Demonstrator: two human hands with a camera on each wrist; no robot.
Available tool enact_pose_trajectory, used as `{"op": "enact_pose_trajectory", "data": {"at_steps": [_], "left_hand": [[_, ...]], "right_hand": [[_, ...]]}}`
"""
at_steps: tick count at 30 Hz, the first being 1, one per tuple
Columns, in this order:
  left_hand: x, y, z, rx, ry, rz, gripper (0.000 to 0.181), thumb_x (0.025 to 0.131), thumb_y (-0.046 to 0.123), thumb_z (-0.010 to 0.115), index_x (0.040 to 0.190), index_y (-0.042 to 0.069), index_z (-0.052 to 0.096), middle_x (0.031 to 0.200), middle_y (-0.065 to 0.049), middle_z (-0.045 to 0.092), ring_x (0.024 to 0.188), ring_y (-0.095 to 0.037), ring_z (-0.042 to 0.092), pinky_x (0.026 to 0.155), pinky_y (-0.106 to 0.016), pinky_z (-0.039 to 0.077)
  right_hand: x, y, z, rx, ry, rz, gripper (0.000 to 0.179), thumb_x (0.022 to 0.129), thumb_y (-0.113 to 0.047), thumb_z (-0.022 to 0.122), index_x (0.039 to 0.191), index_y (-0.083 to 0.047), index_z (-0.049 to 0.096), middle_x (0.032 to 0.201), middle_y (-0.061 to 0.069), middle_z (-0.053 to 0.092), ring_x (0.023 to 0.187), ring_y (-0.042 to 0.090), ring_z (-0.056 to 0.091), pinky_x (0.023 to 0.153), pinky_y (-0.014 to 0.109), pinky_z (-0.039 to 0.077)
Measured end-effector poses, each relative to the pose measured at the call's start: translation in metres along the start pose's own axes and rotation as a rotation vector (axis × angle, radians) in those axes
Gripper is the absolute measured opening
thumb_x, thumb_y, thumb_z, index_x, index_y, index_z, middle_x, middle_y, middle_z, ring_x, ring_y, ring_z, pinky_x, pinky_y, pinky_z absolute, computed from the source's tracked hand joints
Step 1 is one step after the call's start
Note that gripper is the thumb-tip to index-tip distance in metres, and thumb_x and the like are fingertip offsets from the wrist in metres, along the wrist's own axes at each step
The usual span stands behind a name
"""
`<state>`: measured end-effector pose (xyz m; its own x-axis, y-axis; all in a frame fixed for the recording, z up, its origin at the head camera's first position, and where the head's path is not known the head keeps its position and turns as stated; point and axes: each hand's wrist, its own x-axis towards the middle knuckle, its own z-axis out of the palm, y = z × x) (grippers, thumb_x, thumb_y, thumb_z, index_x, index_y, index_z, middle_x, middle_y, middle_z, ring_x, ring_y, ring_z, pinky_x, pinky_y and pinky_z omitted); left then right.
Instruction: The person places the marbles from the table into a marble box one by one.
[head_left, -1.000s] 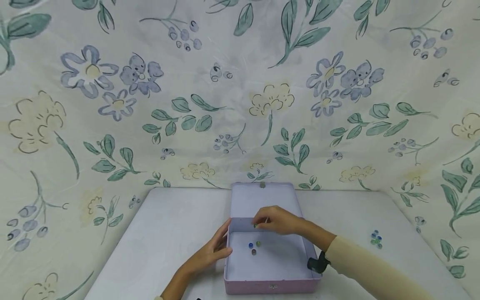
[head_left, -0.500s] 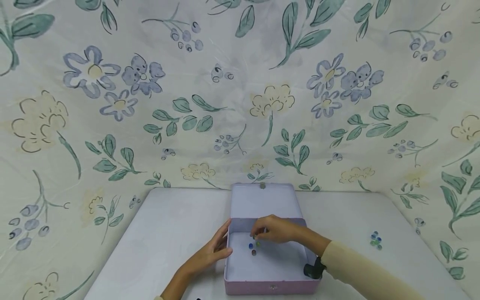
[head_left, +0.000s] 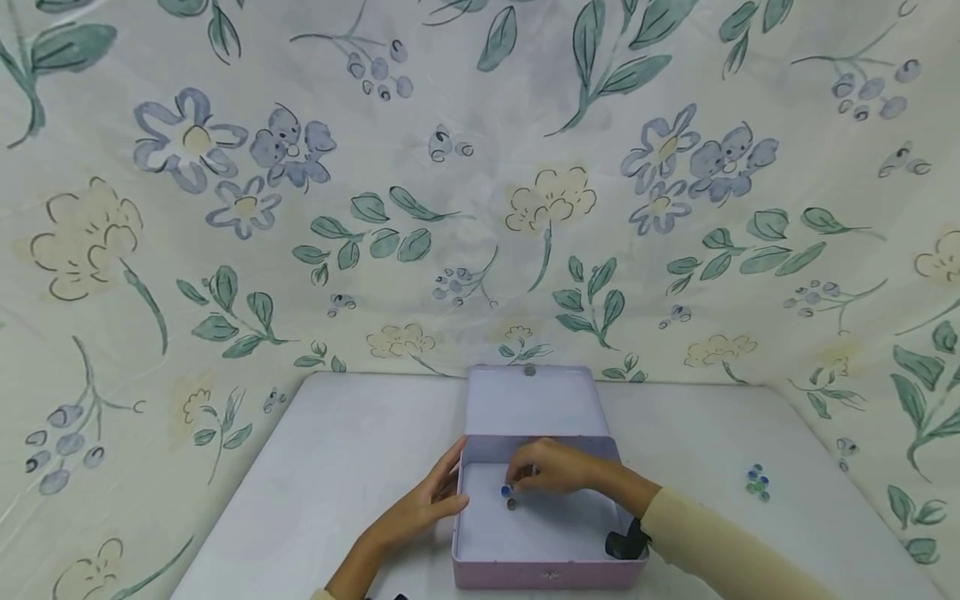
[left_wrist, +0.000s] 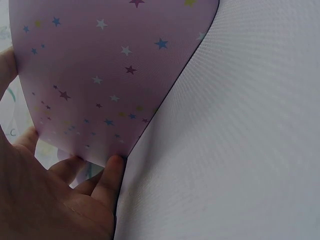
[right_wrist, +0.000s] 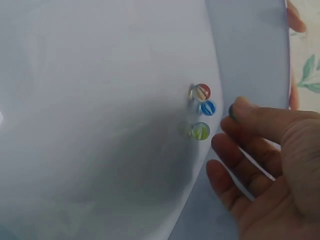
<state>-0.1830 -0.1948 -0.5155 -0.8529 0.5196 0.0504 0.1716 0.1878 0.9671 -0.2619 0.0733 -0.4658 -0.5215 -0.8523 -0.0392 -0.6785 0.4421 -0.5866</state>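
My right hand (head_left: 551, 468) is inside an open pink-and-lilac box (head_left: 551, 575), near its left back part. Thumb and index finger pinch a dark green marble (right_wrist: 231, 111), mostly covered by the fingertips. Close by on the box floor lie a red-orange marble (right_wrist: 202, 92), a blue marble (right_wrist: 208, 108) and a yellow-green marble (right_wrist: 201, 131). My left hand (head_left: 416, 510) rests against the outside of the box's left wall. In the left wrist view, its spread fingers touch the pink star-printed side (left_wrist: 125, 50).
The box's lid (head_left: 532, 400) is laid back towards the rear of the white table (head_left: 360, 425). A small group of blue and green marbles (head_left: 757, 483) lies on the table to the right. A flower-printed cloth (head_left: 480, 275) hangs behind.
My right hand, with the green marble, has come down and forward from the box's back wall to just beside the marbles on its floor. The left hand has stayed in place.
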Motion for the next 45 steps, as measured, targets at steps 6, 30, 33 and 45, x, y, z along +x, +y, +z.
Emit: {"op": "enact_pose_trajectory", "data": {"at_steps": [6, 30, 33, 45], "left_hand": [[0.001, -0.001, 0.0, 0.011, 0.002, 0.003, 0.083, 0.102, 0.023, 0.053, 0.162, 0.024, -0.005, 0.168, -0.017, -0.006, 0.149, -0.056, 0.008, 0.12, -0.063, 0.019], [0.002, 0.0, -0.001, 0.011, 0.002, 0.018, 0.084, 0.102, 0.021, 0.055, 0.162, 0.023, -0.003, 0.169, -0.012, -0.004, 0.151, -0.052, 0.011, 0.122, -0.053, 0.022], [0.002, 0.0, -0.001, 0.007, 0.001, 0.021, 0.084, 0.102, 0.022, 0.055, 0.162, 0.022, -0.004, 0.169, -0.013, -0.004, 0.151, -0.052, 0.011, 0.122, -0.052, 0.022], [0.001, -0.001, 0.0, -0.01, -0.001, 0.018, 0.084, 0.102, 0.022, 0.055, 0.162, 0.021, -0.004, 0.169, -0.014, -0.005, 0.15, -0.054, 0.01, 0.121, -0.062, 0.019]], "right_hand": [[0.001, 0.005, 0.007, -0.046, -0.003, 0.024, 0.009, 0.089, -0.01, 0.074, 0.098, -0.012, 0.076, 0.093, -0.006, 0.073, 0.082, -0.006, 0.059, 0.077, 0.014, 0.053], [0.003, 0.004, 0.015, -0.147, -0.025, 0.013, 0.008, 0.087, -0.011, 0.077, 0.095, -0.014, 0.077, 0.088, -0.01, 0.065, 0.074, -0.006, 0.051, 0.068, 0.011, 0.048], [0.003, 0.004, 0.015, -0.159, -0.023, 0.01, 0.008, 0.087, -0.011, 0.077, 0.095, -0.014, 0.076, 0.088, -0.01, 0.065, 0.073, -0.006, 0.05, 0.067, 0.011, 0.048], [0.004, 0.006, 0.017, -0.162, -0.022, 0.003, 0.008, 0.087, -0.012, 0.077, 0.095, -0.013, 0.077, 0.089, -0.009, 0.065, 0.073, -0.007, 0.051, 0.068, 0.011, 0.049]]}}
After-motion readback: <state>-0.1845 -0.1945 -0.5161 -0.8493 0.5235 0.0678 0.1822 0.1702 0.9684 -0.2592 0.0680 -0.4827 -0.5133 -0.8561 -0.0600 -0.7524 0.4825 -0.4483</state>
